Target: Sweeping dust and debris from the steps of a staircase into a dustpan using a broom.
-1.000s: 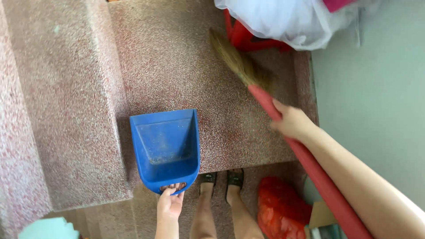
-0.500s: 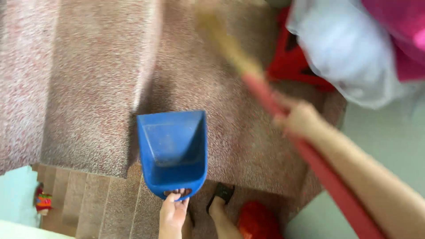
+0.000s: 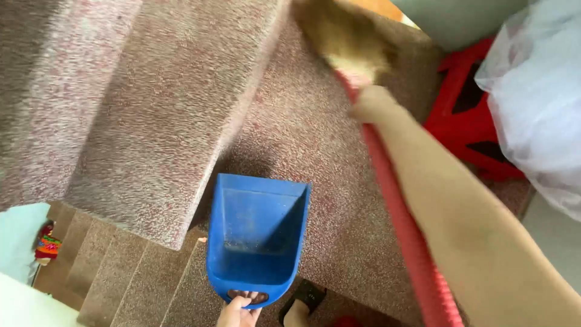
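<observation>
My left hand (image 3: 237, 311) grips the handle of a blue plastic dustpan (image 3: 257, 236), which rests open-mouthed on a speckled red-grey stair landing (image 3: 302, 127). A little dust lies inside the pan. My right hand (image 3: 370, 103) is shut on the red handle of a broom (image 3: 402, 224), just below its straw-coloured bristles (image 3: 345, 36). The bristles reach the far part of the landing and look blurred. The broom handle runs down along my right forearm to the bottom edge.
A raised step (image 3: 157, 121) lies left of the landing, and lower steps (image 3: 109, 272) descend at bottom left. A red plastic stool (image 3: 466, 115) and a white translucent bag (image 3: 538, 103) stand at the right. My foot in a dark sandal (image 3: 302, 303) shows at the bottom.
The view has swung so the steps now run diagonally. My right hand has pushed the broom farther away toward the top. The dustpan has shifted slightly right and tilted.
</observation>
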